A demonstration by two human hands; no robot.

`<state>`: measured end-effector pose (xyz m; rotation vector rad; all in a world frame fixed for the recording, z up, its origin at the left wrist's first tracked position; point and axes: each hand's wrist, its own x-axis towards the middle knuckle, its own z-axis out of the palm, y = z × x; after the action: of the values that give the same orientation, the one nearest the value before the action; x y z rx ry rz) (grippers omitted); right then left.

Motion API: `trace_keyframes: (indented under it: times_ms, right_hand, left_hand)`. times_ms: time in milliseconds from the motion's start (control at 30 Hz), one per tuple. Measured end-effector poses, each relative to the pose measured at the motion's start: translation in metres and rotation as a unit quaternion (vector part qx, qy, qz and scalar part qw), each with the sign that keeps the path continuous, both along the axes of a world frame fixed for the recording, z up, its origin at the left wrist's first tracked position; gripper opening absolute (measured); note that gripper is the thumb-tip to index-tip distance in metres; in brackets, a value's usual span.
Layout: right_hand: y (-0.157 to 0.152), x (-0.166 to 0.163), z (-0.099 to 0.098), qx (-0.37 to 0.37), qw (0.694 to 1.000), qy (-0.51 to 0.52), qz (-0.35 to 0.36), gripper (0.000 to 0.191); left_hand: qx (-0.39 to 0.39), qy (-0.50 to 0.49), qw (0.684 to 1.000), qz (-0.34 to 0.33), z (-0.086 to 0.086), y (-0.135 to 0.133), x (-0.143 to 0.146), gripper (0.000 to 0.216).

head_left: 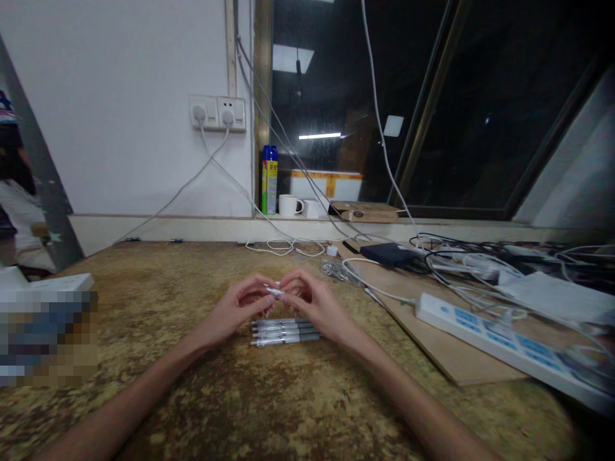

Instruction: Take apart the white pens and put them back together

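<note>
Both of my hands meet over the middle of the worn brown table [269,410], fingers curled and pinched together. Between the fingertips is a small pale piece with a silvery look, like part of a pen [274,291]; the fingers hide most of it. My left hand [248,299] grips it from the left, and my right hand [307,299] from the right. Just below them lie several clear and grey pens [283,334] side by side, with their dark grey grips to the right. My right hand overlaps the far pens' right ends.
A white power strip [480,333] with blue sockets lies on a brown board [432,339] at the right, among tangled cables. Beyond my hands is a clear plastic bag [339,271]. A spray can [270,182] and white mug [289,205] stand on the windowsill.
</note>
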<state>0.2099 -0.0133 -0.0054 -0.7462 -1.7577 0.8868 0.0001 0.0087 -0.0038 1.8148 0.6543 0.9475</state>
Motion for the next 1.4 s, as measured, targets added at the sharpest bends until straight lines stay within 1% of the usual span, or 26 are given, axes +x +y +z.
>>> trace_keyframes:
  times_ms: [100, 167, 233, 267, 333, 400, 467, 533, 633, 700, 767, 833, 967, 1100, 1233, 1300, 1400]
  right_hand:
    - [0.002, 0.002, -0.003, -0.022, 0.999, -0.022, 0.006, 0.027]
    - [0.007, 0.006, -0.006, -0.042, 0.998, -0.046, -0.018, 0.028]
    - [0.015, 0.012, -0.010, -0.066, 0.994, -0.060, -0.058, 0.033]
    - [0.019, 0.015, -0.011, -0.080, 0.993, -0.049, -0.071, 0.034]
    - [0.028, 0.023, -0.014, -0.095, 0.992, -0.025, -0.083, 0.030]
    - [0.035, 0.032, -0.016, -0.088, 0.991, -0.014, -0.099, 0.026]
    - [0.039, 0.039, -0.017, -0.089, 0.990, -0.021, -0.105, 0.026]
    - [0.040, 0.045, -0.018, -0.100, 0.990, -0.043, -0.094, 0.028]
    - [0.039, 0.051, -0.024, -0.129, 0.983, -0.117, -0.053, 0.030]
    - [0.039, 0.054, -0.029, -0.133, 0.976, -0.173, -0.027, 0.029]
    - [0.040, 0.056, -0.033, -0.118, 0.970, -0.214, -0.012, 0.028]
    - [0.041, 0.057, -0.035, -0.101, 0.966, -0.238, -0.005, 0.030]
    - [0.041, 0.059, -0.034, -0.085, 0.963, -0.254, 0.001, 0.029]
    - [0.040, 0.061, -0.033, -0.092, 0.964, -0.251, 0.016, 0.030]
    - [0.042, 0.066, -0.035, -0.096, 0.961, -0.259, 0.014, 0.030]
    - [0.044, 0.068, -0.037, -0.092, 0.960, -0.263, 0.015, 0.030]
    - [0.044, 0.069, -0.037, -0.093, 0.960, -0.264, 0.023, 0.032]
  left_hand:
    - [0.005, 0.000, 1.000, 0.000, -0.002, 0.002, 0.000, 0.026]
    - [0.003, -0.005, 1.000, 0.013, -0.004, 0.007, -0.001, 0.025]
    - [-0.013, -0.021, 0.999, 0.041, -0.007, 0.014, -0.004, 0.027]
    - [-0.029, -0.032, 0.997, 0.065, -0.008, 0.017, -0.006, 0.029]
    - [-0.055, -0.049, 0.991, 0.111, -0.009, 0.024, -0.010, 0.033]
    - [-0.066, -0.036, 0.989, 0.124, -0.009, 0.028, -0.015, 0.036]
    - [-0.055, 0.012, 0.993, 0.105, -0.007, 0.031, -0.021, 0.038]
    - [-0.017, 0.079, 0.994, 0.073, -0.004, 0.032, -0.027, 0.037]
    - [0.053, 0.174, 0.982, 0.052, -0.001, 0.030, -0.034, 0.035]
    - [0.070, 0.223, 0.971, 0.047, -0.001, 0.028, -0.036, 0.036]
    - [0.071, 0.254, 0.964, 0.044, -0.003, 0.026, -0.037, 0.037]
    - [0.075, 0.266, 0.960, 0.041, -0.006, 0.026, -0.036, 0.036]
    - [0.077, 0.281, 0.956, 0.024, -0.010, 0.028, -0.036, 0.034]
    - [0.091, 0.290, 0.953, 0.013, -0.011, 0.032, -0.039, 0.033]
    - [0.096, 0.295, 0.951, -0.005, -0.008, 0.033, -0.040, 0.034]
    - [0.093, 0.297, 0.950, -0.003, -0.007, 0.032, -0.039, 0.036]
    - [0.087, 0.303, 0.949, 0.015, -0.006, 0.030, -0.035, 0.039]
